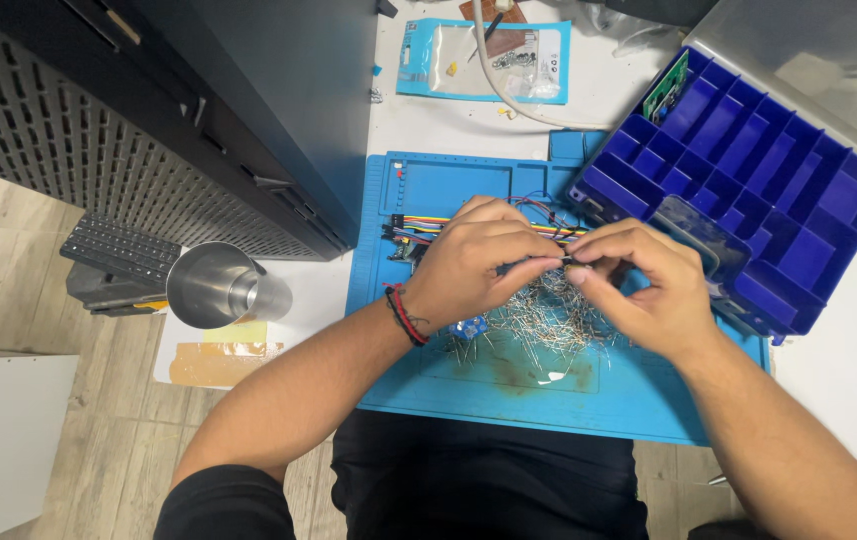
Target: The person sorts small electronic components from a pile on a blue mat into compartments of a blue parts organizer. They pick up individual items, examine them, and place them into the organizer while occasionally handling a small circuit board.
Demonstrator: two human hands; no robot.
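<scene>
At the top centre of the frame lies a flat, light-blue packet (484, 60) with a clear window, rectangular, small parts showing through it; its print is too small to make out. A white cable (509, 100) curves across it. To the upper right sits a dark-blue compartment box (749, 160), tilted, with a small green circuit board (666, 90) standing in a top corner cell.

Both hands meet at the middle of the frame above the blue work mat (509, 395). The left hand (474, 265), a red and black band at its wrist, curls inward with fingertips pointing right. The right hand (639, 285) mirrors it, fingers bent toward the left. The fingertips of both pinch a small dark piece (561, 262) between them, held just above a heap of thin metal pins (539, 320) on the mat. What the piece is, I cannot tell; the fingers cover most of it.

A ribbon of coloured jumper wires (419, 228) runs under the left hand and is partly hidden. At the left, a steel cup (217, 285) stands on the table's edge.
</scene>
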